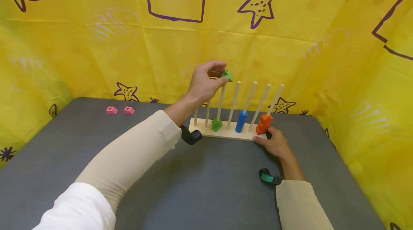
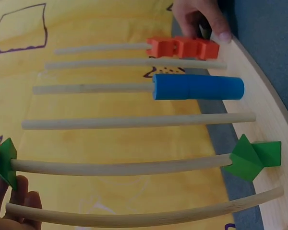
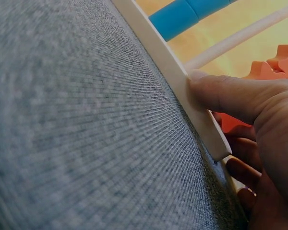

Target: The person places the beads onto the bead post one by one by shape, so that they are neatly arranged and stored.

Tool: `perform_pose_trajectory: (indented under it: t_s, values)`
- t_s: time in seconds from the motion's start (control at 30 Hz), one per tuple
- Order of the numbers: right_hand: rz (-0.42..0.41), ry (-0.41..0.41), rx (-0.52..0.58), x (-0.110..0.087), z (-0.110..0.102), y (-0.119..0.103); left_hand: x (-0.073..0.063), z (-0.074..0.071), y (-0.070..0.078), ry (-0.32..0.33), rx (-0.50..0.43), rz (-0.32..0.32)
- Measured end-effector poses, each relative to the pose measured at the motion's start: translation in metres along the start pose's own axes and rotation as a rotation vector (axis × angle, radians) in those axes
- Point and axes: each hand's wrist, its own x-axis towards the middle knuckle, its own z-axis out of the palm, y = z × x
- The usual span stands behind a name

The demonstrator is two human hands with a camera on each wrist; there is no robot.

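Observation:
My left hand (image 1: 206,81) pinches a green triangular block (image 1: 227,76) at the top of one peg of a wooden peg stand (image 1: 246,136). In the left wrist view, the peg tip meets this block (image 2: 6,164); how far it goes in, I cannot tell. Green blocks (image 1: 217,125) sit at the foot of the same peg. Blue cylinders (image 1: 241,121) and notched orange blocks (image 1: 264,124) are stacked on other pegs. With thumb in front and fingers behind, my right hand (image 1: 275,144) grips the right end of the base (image 3: 201,117).
Two pink blocks (image 1: 111,110) with holes lie at the back left of the grey table (image 1: 219,187). A yellow patterned cloth (image 1: 174,51) hangs behind the stand. Several upright pegs (image 1: 233,104) stand close to the left hand. Black wrist devices (image 1: 191,135) are on both arms.

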Motion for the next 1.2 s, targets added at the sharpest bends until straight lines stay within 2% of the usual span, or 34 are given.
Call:
perform_pose_trajectory:
  t_s: [0.47,0.67,0.8,0.97,1.2]
  values:
    - [0.012,-0.01,0.008,0.001,-0.001,0.004,-0.01,0.006,-0.024,-0.062,0.024,-0.097]
    - [0.01,-0.011,0.005,0.001,-0.002,0.004,-0.017,0.01,-0.037,-0.049,-0.018,-0.092]
    - [0.007,-0.007,-0.002,0.001,-0.003,0.005,-0.022,0.012,-0.045,-0.049,-0.031,-0.124]
    - [0.0,-0.009,-0.002,0.003,-0.002,0.004,-0.033,0.013,-0.058,-0.041,0.009,-0.171]
    - [-0.005,-0.011,-0.004,0.004,-0.001,0.005,-0.042,0.017,-0.075,-0.032,0.046,-0.205]
